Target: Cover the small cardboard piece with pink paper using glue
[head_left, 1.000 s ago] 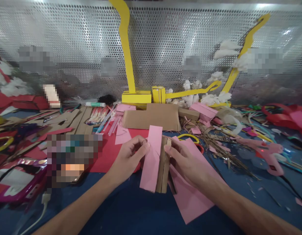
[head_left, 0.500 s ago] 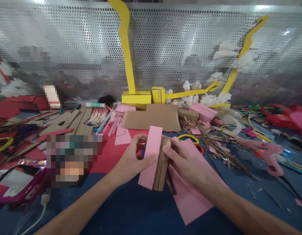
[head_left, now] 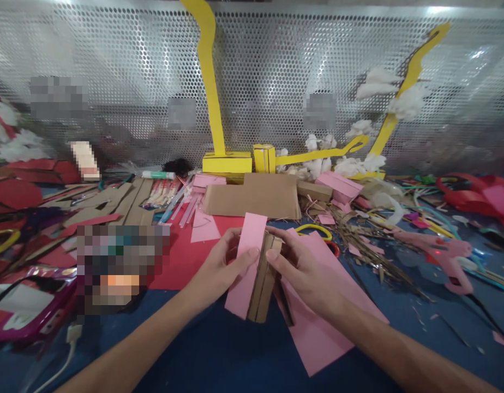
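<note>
A narrow cardboard block [head_left: 261, 286] stands tilted on the blue table, with a pink paper strip [head_left: 246, 267] lying against its left face. My left hand [head_left: 217, 270] is closed on the strip, thumb pressing it onto the block. My right hand [head_left: 305, 273] grips the block from the right, fingers on its top and side. A larger pink paper sheet [head_left: 321, 322] lies flat under my right hand and wrist.
A brown cardboard piece [head_left: 254, 196] lies behind, with yellow paper structures [head_left: 227, 162] against the perforated metal wall. Red paper [head_left: 178, 256] lies to the left. A pink glue gun [head_left: 448, 262] and scissors with yellow and red handles [head_left: 317, 229] lie to the right among scraps and straw.
The block and strip have tipped leftward and shifted slightly lower left. My left thumb slid across the strip's face, pressing it against the cardboard.
</note>
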`<state>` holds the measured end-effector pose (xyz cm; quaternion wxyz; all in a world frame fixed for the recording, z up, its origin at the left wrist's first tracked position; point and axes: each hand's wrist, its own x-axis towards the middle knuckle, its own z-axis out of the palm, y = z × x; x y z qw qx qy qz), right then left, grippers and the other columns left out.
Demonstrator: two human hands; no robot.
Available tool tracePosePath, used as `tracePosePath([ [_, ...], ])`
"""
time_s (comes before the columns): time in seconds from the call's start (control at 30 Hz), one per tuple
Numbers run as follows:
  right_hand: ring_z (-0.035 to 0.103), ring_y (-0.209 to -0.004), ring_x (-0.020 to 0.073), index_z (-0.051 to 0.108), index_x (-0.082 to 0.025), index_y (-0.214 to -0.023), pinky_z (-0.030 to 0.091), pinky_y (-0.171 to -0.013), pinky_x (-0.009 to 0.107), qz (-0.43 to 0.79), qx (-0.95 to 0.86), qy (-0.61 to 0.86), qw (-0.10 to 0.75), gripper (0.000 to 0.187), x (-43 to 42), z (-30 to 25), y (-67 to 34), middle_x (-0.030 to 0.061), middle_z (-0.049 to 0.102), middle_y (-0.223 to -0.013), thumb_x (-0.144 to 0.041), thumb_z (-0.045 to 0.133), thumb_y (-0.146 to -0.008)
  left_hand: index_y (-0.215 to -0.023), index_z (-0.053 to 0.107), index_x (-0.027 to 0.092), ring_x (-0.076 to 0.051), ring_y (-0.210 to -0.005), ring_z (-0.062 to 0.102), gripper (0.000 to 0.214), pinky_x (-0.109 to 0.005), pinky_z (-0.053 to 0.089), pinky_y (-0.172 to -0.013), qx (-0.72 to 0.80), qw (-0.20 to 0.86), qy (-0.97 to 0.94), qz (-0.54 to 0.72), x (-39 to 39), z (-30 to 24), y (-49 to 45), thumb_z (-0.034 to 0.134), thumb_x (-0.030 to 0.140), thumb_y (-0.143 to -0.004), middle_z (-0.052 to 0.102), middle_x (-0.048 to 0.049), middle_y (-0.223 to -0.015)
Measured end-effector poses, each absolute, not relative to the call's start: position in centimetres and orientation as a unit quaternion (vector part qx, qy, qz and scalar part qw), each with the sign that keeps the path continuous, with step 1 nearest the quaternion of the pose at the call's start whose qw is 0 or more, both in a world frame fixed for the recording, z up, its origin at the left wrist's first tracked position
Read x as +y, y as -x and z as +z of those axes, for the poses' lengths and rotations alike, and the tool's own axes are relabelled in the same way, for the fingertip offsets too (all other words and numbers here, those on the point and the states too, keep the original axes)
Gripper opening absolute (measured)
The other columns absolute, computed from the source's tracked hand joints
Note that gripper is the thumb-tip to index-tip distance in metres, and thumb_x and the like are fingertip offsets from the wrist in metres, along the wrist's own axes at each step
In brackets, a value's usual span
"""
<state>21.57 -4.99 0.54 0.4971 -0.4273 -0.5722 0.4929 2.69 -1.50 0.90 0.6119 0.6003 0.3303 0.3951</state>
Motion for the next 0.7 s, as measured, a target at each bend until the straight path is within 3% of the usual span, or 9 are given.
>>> tracePosePath([
  [0.27, 0.067, -0.111, 0.0221, 0.051, -0.023, -0.138, 0.057, -0.091, 0.036, 0.485, -0.58, 0.432, 0.491, 0.047, -5.01, 0.64, -21.73, 0.0086, 0.07, -0.117, -0.043, 0.061, -0.096, -0.13, 0.05, 0.022, -0.026, -0.124, 0.06, 0.044, -0.04, 0.049, -0.102, 0.328, 0.589, -0.626, 0.391, -0.85, 0.05, -2.34, 0.068, 0.033, -0.091, 0.061, -0.0123, -0.135],
  [0.7, 0.067, -0.111, 0.0228, 0.048, -0.023, -0.139, 0.057, -0.091, 0.037, 0.476, -0.59, 0.435, 0.486, 0.049, -5.07, 0.75, -21.68, 0.0104, 0.068, -0.125, -0.045, 0.061, -0.096, -0.131, 0.05, 0.02, -0.028, -0.124, 0.06, 0.048, -0.044, 0.049, -0.103, 0.328, 0.588, -0.629, 0.389, -0.88, 0.31, -2.36, 0.069, 0.04, -0.091, 0.058, -0.016, -0.141],
])
